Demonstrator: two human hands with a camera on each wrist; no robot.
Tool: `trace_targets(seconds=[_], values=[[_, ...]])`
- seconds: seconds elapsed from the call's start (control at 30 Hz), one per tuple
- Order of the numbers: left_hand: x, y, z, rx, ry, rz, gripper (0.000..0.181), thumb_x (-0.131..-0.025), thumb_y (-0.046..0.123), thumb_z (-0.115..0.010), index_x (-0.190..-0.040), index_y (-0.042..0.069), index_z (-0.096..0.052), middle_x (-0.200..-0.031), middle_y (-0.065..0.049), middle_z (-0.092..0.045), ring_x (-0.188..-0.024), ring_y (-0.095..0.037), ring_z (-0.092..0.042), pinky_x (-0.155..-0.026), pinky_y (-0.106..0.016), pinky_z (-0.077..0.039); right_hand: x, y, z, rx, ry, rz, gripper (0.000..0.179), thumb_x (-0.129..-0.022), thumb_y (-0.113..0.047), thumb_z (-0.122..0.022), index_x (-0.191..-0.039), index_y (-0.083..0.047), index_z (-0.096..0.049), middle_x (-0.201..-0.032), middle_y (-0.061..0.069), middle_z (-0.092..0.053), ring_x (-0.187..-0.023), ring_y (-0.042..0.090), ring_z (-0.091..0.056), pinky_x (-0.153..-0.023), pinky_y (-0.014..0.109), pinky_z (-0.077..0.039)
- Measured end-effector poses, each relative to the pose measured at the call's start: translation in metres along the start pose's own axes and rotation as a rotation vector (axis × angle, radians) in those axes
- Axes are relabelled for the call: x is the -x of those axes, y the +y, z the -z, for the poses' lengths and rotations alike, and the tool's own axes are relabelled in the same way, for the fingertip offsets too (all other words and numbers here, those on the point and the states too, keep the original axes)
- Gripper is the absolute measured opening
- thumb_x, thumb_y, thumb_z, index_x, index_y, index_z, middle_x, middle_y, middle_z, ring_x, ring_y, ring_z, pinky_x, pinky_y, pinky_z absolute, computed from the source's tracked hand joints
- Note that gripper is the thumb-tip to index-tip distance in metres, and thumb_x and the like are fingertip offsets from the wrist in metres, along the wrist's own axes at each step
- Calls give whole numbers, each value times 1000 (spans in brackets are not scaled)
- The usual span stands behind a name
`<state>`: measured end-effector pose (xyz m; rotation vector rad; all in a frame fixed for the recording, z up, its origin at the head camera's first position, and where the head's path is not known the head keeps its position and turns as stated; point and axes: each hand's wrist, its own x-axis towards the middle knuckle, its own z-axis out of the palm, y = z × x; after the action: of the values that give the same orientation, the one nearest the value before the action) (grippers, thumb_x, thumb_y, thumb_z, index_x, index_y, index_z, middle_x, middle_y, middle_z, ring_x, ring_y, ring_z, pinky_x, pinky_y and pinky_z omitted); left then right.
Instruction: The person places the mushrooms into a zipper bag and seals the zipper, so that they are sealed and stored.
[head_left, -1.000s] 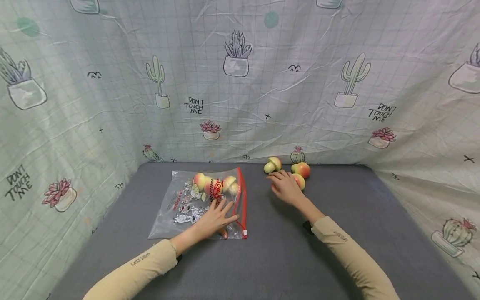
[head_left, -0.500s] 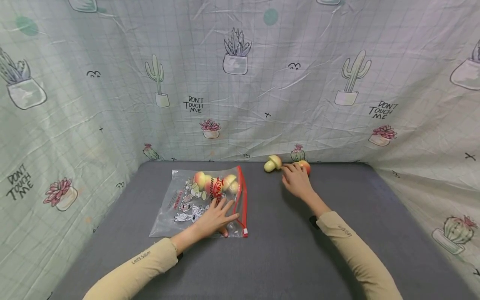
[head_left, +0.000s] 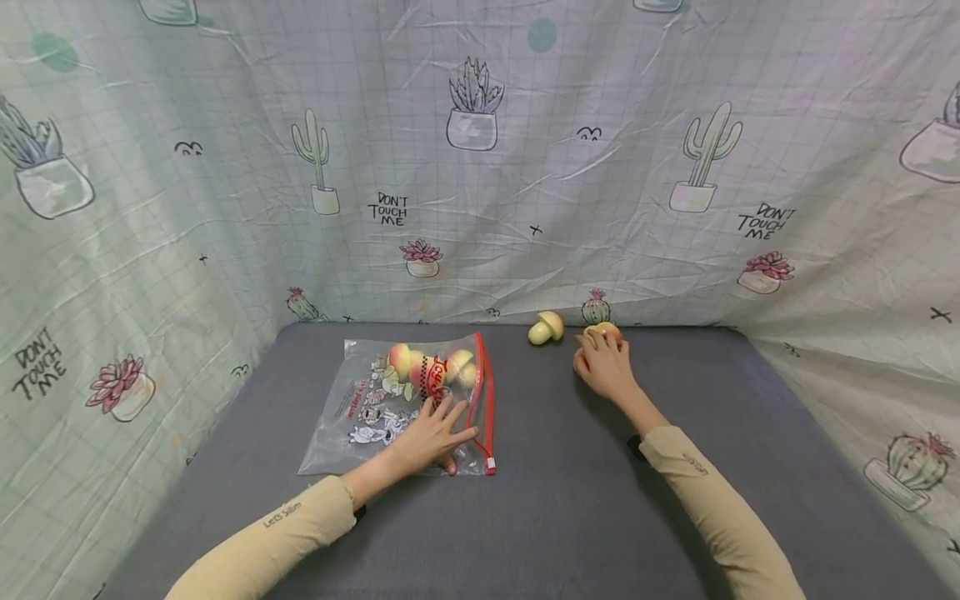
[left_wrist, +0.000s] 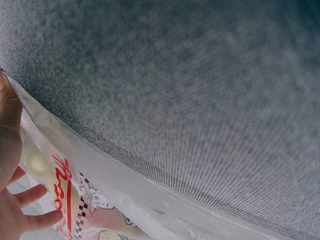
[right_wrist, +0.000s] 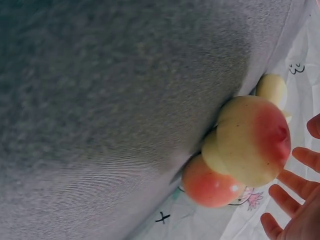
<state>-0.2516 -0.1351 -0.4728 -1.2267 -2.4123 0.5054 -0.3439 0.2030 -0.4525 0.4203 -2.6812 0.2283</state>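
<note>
My left hand (head_left: 429, 437) rests with spread fingers on a clear zip bag (head_left: 330, 450) with a red zip edge. Inside the bag lie mushroom-shaped pieces (head_left: 462, 368) in yellow and red. Over at the right, my right hand (head_left: 606, 368) reaches over a mushroom, which it hides in the head view. The right wrist view shows this mushroom's rounded yellow-red cap (right_wrist: 247, 140), with the extended fingers (right_wrist: 285, 200) close beside it. Just behind it lies another mushroom (head_left: 604, 330) with a red cap. A third mushroom (head_left: 546, 328) lies on its side to the left.
The dark grey table (head_left: 525, 517) ends at the back against a hanging cloth (head_left: 540, 267) printed with cacti. The bag's white slider (head_left: 491, 463) sits at its near right corner. Both forearms wear beige sleeves (head_left: 712, 500).
My right hand has moved to the right and lies over the front mushroom, which showed beside it a second ago. The left hand and bag stay where they were.
</note>
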Motion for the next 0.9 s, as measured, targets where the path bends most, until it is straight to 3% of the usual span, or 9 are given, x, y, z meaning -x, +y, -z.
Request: trace_targets(seconds=[0.33,0.67,0.9], values=[[1,0,-5,-4,28,-6,69,-68,67,-43,-126,30,-48,-129,-12,-47,-115,-35,-47,-86,-53,-41,2,8,-5,18,-84,-52,42,-92,-30,-44,-130,-11,-44,-133,15,-40,-122,36,-31,-82,56,-28],[1,1,-5,15,63,-6,70,-66,66,-43,-124,29,-50,-129,-13,-48,-113,-35,-48,-85,-54,-41,7,12,-5,24,-204,-63,47,-94,-32,-39,-136,-11,-35,-136,15,-38,-120,40,-30,-85,61,-25],[2,0,-3,25,43,0,70,-66,65,-44,-125,29,-49,-130,-13,-47,-114,-35,-48,-86,-53,-41,10,15,-3,12,-217,-27,56,-87,-28,-50,-135,-4,-34,-134,19,-40,-116,40,-32,-85,61,-25]])
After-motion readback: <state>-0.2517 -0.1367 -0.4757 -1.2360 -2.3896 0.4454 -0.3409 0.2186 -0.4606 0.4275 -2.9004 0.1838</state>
